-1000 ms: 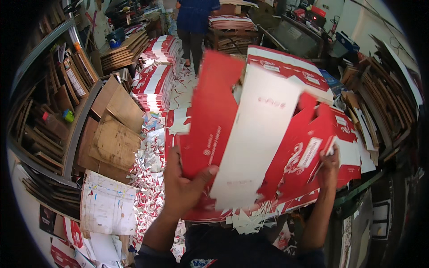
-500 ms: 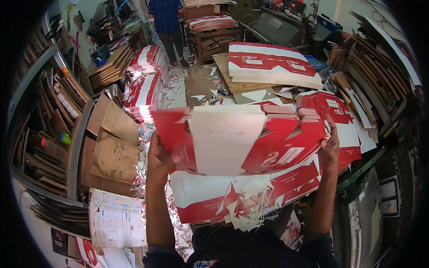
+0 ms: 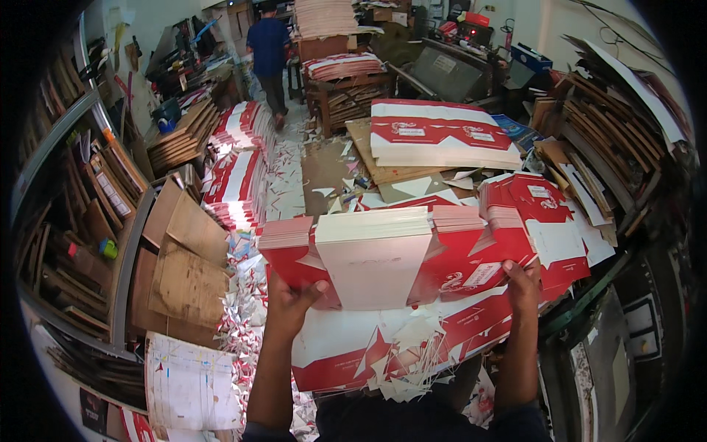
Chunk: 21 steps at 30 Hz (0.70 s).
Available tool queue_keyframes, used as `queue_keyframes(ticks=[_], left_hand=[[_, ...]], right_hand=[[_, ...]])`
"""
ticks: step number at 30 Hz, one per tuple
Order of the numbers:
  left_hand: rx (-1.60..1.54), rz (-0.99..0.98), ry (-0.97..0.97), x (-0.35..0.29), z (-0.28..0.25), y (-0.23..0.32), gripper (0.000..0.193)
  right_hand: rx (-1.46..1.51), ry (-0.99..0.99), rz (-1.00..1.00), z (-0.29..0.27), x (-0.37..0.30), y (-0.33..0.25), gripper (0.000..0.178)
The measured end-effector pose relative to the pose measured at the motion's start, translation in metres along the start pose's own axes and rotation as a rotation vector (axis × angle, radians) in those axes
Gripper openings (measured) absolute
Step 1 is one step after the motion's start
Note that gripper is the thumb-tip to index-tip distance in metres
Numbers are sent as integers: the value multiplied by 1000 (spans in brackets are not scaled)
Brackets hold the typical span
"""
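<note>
Between my two hands a thick stack of red and white die-cut cardboard sheets point(image 3: 372, 269) stands on its long edge, its layered edges facing up. My left hand point(image 3: 296, 298) grips the left end, thumb on the near face and fingers hidden behind. At the right end my right hand point(image 3: 523, 283) holds the stack the same way, thumb near a white label patch. Below it lies another layer of printed red and white sheets point(image 3: 324, 346). White triangular offcuts point(image 3: 409, 353) are heaped on that layer, close to my body.
Printed sheets point(image 3: 442, 151) are piled on a board ahead. More red and white stacks point(image 3: 236, 188) stand at left beside scrap-strewn floor. Wooden boards point(image 3: 191, 254) lean near the left shelf point(image 3: 136, 258). A person in dark blue point(image 3: 269, 51) is at the back.
The held stack has come down lower in view and looks steadier, its top edges showing more. My left thumb now lies over the near face. The person at the back is farther away.
</note>
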<state>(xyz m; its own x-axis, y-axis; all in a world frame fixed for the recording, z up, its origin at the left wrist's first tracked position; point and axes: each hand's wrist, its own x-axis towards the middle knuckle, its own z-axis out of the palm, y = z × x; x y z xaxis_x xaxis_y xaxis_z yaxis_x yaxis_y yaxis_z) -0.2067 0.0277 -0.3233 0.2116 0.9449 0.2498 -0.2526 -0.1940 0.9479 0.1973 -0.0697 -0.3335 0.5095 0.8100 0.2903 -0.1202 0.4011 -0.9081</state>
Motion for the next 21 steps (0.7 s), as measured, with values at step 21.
queue_keyframes(ticks=[21], left_hand=[[109, -132, 4, -16, 2, -19, 42]], right_hand=[[-444, -3, -16, -60, -12, 48, 71]])
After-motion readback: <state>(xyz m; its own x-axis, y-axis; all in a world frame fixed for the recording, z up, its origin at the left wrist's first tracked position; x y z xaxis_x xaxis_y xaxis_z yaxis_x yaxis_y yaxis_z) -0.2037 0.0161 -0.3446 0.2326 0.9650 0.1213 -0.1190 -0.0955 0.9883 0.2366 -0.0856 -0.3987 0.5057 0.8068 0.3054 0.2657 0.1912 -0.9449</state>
